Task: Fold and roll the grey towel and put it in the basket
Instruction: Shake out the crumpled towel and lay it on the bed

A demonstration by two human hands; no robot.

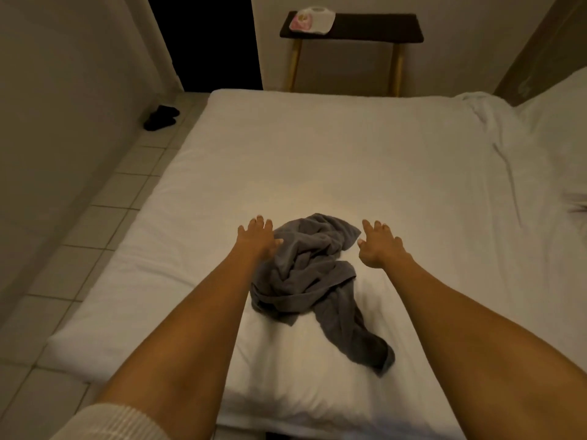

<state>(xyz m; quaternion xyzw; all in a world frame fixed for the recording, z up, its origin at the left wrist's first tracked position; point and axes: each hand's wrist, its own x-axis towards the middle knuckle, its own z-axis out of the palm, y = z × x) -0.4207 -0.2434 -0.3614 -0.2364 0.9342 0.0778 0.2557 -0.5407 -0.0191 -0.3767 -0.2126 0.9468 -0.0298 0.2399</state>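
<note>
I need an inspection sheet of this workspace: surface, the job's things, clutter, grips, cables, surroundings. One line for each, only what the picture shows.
Surface: white bed, sheet mostly smooth, wrinkled at the right side.
Job's things: grey towel lies crumpled on the bed, not folded; no basket seen.
Clutter: dark item on floor by the left wall; white and pink pack on the dark side table.
Grips: left hand open, thumb at the towel's edge; right hand open, beside the towel, not holding it.
Cables: nothing seen.
Surroundings: tiled floor at left, dark doorway beyond the bed, dim light.
</note>
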